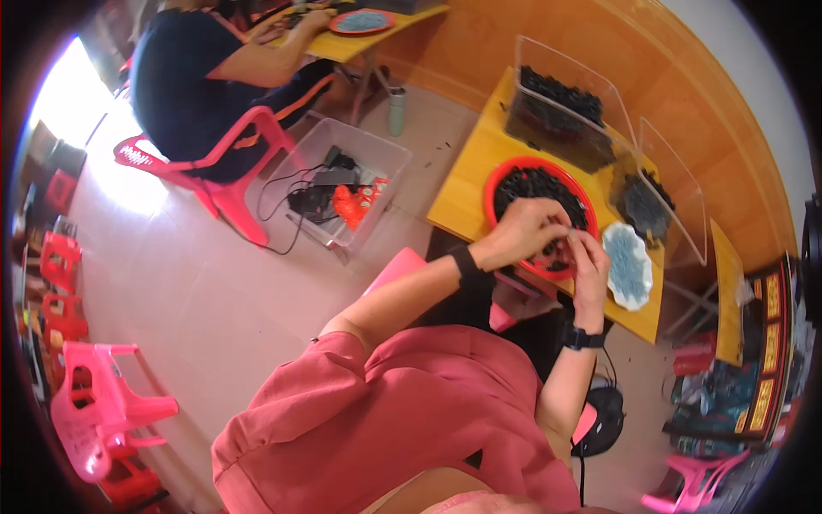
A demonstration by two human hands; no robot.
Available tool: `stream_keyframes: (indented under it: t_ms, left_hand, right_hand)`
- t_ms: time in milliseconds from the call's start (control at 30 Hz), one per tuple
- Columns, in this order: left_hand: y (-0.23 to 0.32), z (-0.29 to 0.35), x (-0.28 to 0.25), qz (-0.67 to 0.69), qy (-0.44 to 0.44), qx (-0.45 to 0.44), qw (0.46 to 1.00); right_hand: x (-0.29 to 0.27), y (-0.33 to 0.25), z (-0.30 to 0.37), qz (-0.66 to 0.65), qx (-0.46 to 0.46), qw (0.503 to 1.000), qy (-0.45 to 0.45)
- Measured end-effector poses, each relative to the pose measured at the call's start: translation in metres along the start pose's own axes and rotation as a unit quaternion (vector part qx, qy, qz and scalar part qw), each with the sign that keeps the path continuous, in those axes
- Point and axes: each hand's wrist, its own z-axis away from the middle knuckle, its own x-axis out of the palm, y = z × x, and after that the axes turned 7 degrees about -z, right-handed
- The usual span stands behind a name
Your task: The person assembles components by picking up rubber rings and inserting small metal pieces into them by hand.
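Observation:
My left hand (524,230) and my right hand (591,261) meet over the near rim of a round red tray (505,171) heaped with small dark pieces. The fingertips of both hands pinch together at one small part, too tiny to make out. Both wrists wear black bands. Right of the hands lies a white scalloped dish (628,265) filled with bluish-grey pieces. Everything rests on a yellow table (467,184).
Clear plastic bins (561,103) with dark pieces stand at the table's far side. A clear box with cables and orange parts (342,184) sits on the floor. Another person (201,77) sits on a pink chair at a second yellow table. Pink stools (94,407) stand at left.

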Motion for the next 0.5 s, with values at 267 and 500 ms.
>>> stream_keyframes:
  t_ms: [267,500]
  left_hand:
    - [-0.021,-0.007,-0.006,0.066,0.018,-0.073,0.995]
    - [-0.018,-0.004,0.000,0.056,0.030,-0.069,0.996]
  right_hand:
    - [0.022,-0.005,-0.004,0.145,-0.127,0.981,0.028]
    - [0.019,-0.010,0.002,0.072,-0.056,0.996,0.019]
